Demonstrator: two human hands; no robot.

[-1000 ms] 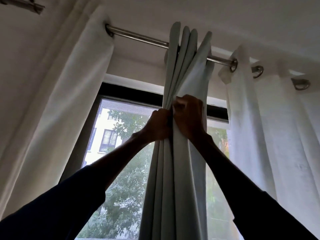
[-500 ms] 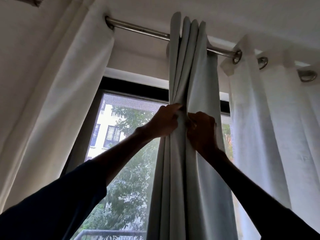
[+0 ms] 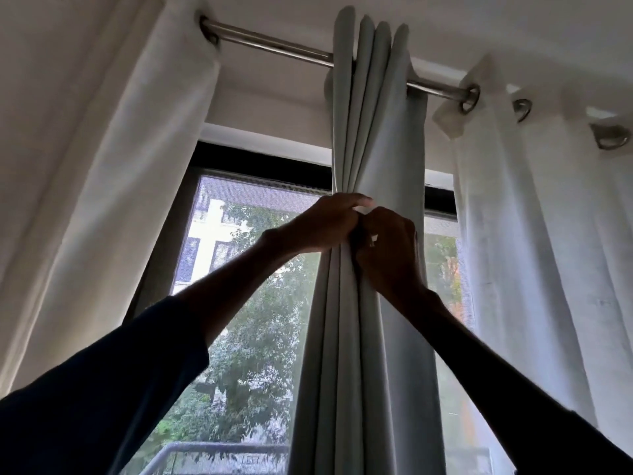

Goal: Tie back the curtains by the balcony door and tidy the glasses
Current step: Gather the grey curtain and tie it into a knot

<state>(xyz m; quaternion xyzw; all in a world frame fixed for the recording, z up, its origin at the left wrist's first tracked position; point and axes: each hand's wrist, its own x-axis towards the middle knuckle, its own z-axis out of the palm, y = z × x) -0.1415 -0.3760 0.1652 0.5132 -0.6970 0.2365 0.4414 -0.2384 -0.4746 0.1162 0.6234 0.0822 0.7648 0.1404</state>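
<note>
Rod (image 3: 274, 46) runs across the top, in front of the window (image 3: 239, 186); the middle curtain (image 3: 370, 132) hangs from it in bunched folds, with the left curtain (image 3: 120, 166) well apart on one side and the right curtain (image 3: 513, 234) near on the other. Left hand (image 3: 329, 222) and right hand (image 3: 390, 252) meet on the front of the bunch, left hand at its left edge, right hand just beside and slightly lower, touching, both gripping folds. Behind the glass: tree (image 3: 260, 337) centre, building (image 3: 205, 241) to its upper left, railing (image 3: 212, 454) along the bottom.
</note>
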